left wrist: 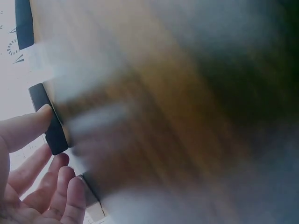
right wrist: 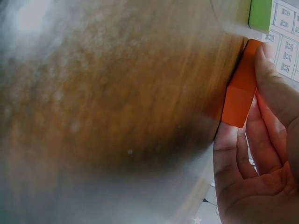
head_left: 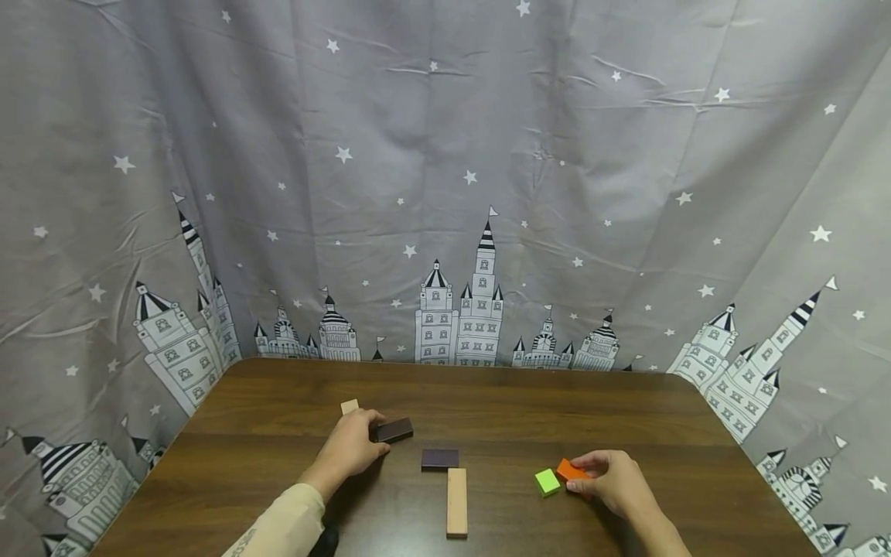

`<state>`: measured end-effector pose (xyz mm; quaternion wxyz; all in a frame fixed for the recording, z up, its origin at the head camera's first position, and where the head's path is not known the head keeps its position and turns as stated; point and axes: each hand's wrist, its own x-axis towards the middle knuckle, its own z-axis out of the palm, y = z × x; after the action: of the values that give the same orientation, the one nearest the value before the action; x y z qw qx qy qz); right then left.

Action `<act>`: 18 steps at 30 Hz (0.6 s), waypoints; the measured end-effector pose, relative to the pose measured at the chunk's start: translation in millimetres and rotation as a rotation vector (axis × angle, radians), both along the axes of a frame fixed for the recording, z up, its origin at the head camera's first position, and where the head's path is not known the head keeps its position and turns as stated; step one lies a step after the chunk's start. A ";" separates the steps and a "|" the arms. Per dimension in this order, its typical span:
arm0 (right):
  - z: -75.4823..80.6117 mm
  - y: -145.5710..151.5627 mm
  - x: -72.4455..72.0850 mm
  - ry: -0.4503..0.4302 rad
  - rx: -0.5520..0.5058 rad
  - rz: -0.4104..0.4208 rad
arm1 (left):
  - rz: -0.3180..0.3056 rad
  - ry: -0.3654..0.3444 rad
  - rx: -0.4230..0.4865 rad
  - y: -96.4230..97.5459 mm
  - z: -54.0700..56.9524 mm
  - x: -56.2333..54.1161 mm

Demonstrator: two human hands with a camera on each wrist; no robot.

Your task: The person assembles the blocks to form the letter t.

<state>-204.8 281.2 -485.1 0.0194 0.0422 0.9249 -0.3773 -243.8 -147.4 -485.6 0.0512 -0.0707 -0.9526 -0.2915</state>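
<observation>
Pinching a dark brown block [head_left: 395,431] with thumb and fingers, the left hand [head_left: 351,447] is beside a pale block [head_left: 349,404] which it partly covers, while on the counter's [head_left: 626,410] right part the right hand [head_left: 612,480] holds an orange block [head_left: 569,469] by its ends, just beside a green block [head_left: 547,483].

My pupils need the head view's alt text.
A left hand grips a dark brown rectangular block, a right hand an orange block; a green block, dark purple block and tan plank lie between them on a brown wooden table.
</observation>
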 end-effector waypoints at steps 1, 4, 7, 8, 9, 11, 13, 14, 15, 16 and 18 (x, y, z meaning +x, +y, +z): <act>0.2 0.0 0.1 0.000 -0.002 0.000 | 0.004 -0.009 0.004 -0.2 0.3 0.2; 0.5 0.2 0.4 0.004 -0.003 -0.001 | 0.013 -0.040 0.013 -0.2 1.3 0.0; 0.6 0.5 0.5 0.007 0.001 -0.002 | 0.012 -0.057 0.012 0.3 2.4 -0.3; 0.4 0.6 0.5 0.007 0.002 -0.003 | 0.010 -0.060 0.013 0.7 2.6 -0.4; 0.3 0.7 0.6 0.008 0.001 -0.004 | 0.005 -0.057 0.011 1.1 2.8 -0.6; -0.2 0.8 0.5 0.009 -0.001 -0.005 | 0.002 -0.060 0.012 1.9 2.9 -0.7; -0.9 0.9 0.1 0.009 -0.005 -0.005 | 0.002 -0.061 0.018 2.3 3.1 -0.7; -1.2 0.9 -0.1 0.010 -0.008 -0.005 | 0.002 -0.061 0.024 2.5 3.4 -0.6; -1.4 0.9 -0.3 0.009 -0.009 -0.006 | 0.004 -0.060 0.029 2.5 3.6 -0.5; -1.7 0.9 -0.4 0.008 -0.009 -0.006 | 0.010 -0.064 0.040 2.5 3.7 -0.3; -1.9 0.9 -0.4 0.006 -0.011 -0.007 | 0.010 -0.048 0.062 2.9 4.3 -0.4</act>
<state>-205.2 282.1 -487.0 0.0155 0.0441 0.9228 -0.3825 -244.2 -144.5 -481.4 0.0320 -0.0574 -0.9444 -0.3223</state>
